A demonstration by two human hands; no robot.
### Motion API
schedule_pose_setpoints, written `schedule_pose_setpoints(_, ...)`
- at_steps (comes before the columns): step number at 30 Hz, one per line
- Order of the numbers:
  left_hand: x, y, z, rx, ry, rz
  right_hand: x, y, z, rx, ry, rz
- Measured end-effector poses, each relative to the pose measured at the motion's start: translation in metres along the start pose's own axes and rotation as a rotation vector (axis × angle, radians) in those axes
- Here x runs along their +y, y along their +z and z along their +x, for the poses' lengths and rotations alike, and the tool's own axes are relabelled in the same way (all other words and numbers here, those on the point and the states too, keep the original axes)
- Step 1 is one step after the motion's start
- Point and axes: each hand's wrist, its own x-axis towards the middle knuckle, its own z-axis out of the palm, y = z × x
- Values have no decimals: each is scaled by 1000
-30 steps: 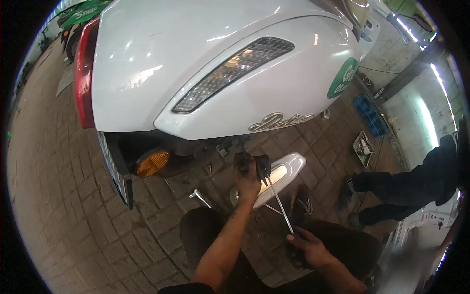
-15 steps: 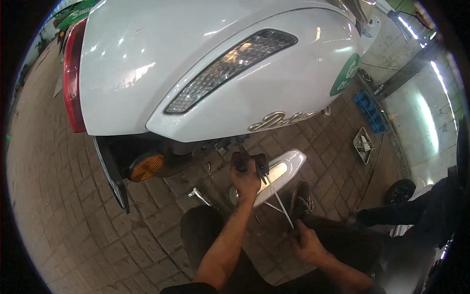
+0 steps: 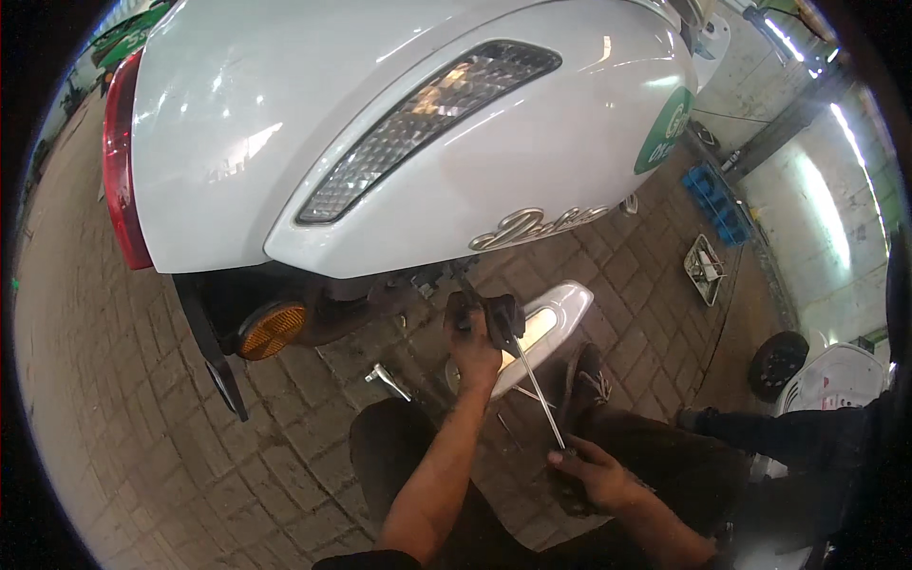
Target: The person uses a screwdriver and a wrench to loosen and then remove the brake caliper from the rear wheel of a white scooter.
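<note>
A white scooter body [image 3: 380, 123] fills the upper view, seen from its rear side. My left hand [image 3: 475, 347] reaches up under the body and grips a black part [image 3: 494, 313] there. My right hand [image 3: 594, 475] is lower, near my knee, closed around the handle of a long thin screwdriver [image 3: 537, 380]. The shaft slants up to the black part by my left hand. An orange reflector [image 3: 271, 330] sits on the black mudguard to the left.
A loose white panel [image 3: 556, 313] lies on the brick floor beneath my hands, with a small metal tool [image 3: 389, 380] beside it. A tray of parts [image 3: 706, 269] and a blue crate [image 3: 722, 204] lie further right. Another person's dark-clad leg [image 3: 788, 432] and a wheel [image 3: 777, 361] are at right.
My head moved closer, so the scooter fills more of the view. My right hand slid in toward the screwdriver handle. The person at right shifted position.
</note>
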Motion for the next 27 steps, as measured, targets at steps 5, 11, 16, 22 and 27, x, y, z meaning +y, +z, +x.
schedule_pose_setpoints(5, -16, -11, 7, -81, 262, 315, -15, 22, -9, 22, 145, 128)
schedule_pose_setpoints(11, -12, -13, 13, 34, 721, 888, -18, 17, 0, 126, -222, -412)
schedule_pose_setpoints(16, 9, 1, 9, -32, 408, 459, -21, 9, -6, 240, -403, -734)
schedule_pose_setpoints(22, 36, 9, 1, -1, 129, 105, 0, 3, 12, 327, -475, -891)
schedule_pose_setpoints(27, 43, 20, -3, 87, 13, -86, -7, -11, 19, 271, -427, -884)
